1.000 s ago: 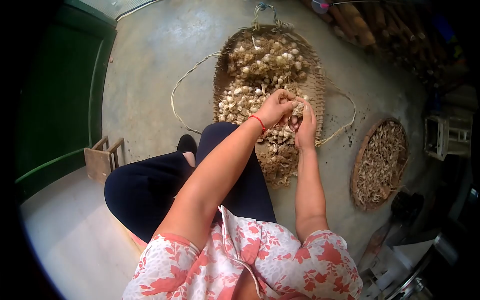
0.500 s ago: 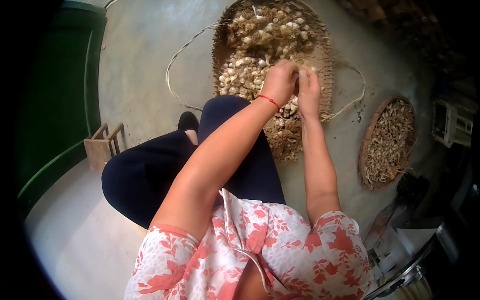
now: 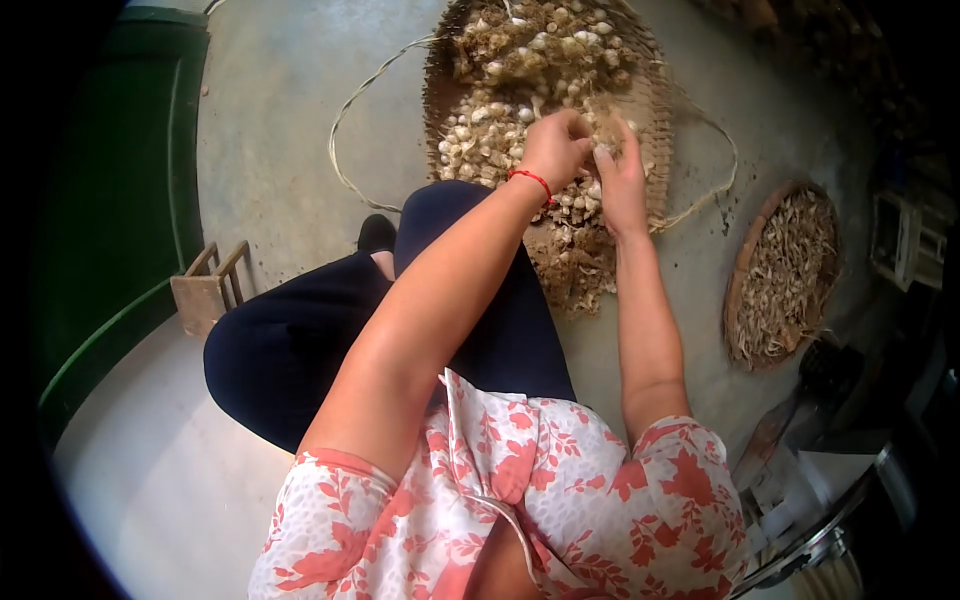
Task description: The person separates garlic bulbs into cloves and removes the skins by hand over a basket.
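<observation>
A long woven basket (image 3: 658,140) holds many pale bulbs (image 3: 465,140) with dry brown roots. Over its middle, my left hand (image 3: 555,148), with a red string on the wrist, has its fingers curled together; what they pinch is too small to make out. Close to its right is my right hand (image 3: 624,190), thumb and fingers apart, with nothing clearly held. Brown root scraps (image 3: 575,270) lie in a heap at the near end of the basket, below my hands.
A round tray (image 3: 742,270) of dry, pale strips is on the floor at the right. Rope loops (image 3: 335,150) stick out from both sides of the basket. A small wooden stool (image 3: 202,300) stands at the left by a green door (image 3: 120,160). A wooden frame (image 3: 905,240) is far right.
My hands have moved slightly apart, and the fingers of my right hand have spread. The view has tilted down, so the basket and tray appear higher than a second ago.
</observation>
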Demonstrator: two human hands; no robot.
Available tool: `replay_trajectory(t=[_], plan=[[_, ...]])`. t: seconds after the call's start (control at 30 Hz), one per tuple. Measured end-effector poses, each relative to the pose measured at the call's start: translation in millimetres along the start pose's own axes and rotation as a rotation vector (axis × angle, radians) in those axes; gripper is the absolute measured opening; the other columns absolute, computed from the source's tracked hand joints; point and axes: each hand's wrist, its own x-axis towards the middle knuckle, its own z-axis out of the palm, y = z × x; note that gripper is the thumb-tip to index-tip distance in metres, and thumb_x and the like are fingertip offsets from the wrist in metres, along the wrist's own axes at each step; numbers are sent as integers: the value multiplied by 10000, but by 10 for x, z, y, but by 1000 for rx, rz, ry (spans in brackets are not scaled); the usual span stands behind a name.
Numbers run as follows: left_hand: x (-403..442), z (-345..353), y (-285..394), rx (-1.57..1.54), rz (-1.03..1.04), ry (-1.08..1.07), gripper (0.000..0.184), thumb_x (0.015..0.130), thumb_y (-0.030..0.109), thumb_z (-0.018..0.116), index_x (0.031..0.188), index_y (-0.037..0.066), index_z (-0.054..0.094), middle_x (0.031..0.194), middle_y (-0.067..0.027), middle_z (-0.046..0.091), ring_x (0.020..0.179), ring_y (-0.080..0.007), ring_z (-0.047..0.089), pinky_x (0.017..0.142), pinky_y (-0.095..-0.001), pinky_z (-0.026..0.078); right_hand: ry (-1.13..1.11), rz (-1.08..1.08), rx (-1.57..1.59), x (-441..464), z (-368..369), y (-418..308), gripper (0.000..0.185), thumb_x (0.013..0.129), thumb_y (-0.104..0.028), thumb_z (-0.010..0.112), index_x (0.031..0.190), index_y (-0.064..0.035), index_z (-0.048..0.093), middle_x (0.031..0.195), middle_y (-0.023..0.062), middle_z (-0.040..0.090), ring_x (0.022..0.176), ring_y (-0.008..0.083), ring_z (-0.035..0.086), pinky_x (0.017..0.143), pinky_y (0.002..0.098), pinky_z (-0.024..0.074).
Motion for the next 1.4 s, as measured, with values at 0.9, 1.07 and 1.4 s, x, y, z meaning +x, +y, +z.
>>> replay_trajectory(t=[0.9,1.07,1.4], plan=[[47,-113,-55,-470,-330,125,101,871,97,579,807,23,554,620,-10,504,458,-94,404,405,-235,308,-11,254,-40,-271,-433,212,405,929,-138,495,1291,-14,365,1026,106,592,805,170,625,698,307,530],[171,-316,-274,-682,-556,441,261,887,181,424,1026,-36,461,830,-147,544,548,-193,495,487,-315,445,-254,334,-839,-692,-917,218,439,890,-216,538,1259,1,442,1122,166,591,971,268,610,810,379,496],[159,-368,-358,-280,-480,475,553,869,253,537,1309,-56,406,1098,-229,574,961,-269,592,818,-380,465,118,-186,-1064,1458,-481,497,486,909,-184,508,1352,-20,391,1356,213,407,1198,373,454,1000,422,387]])
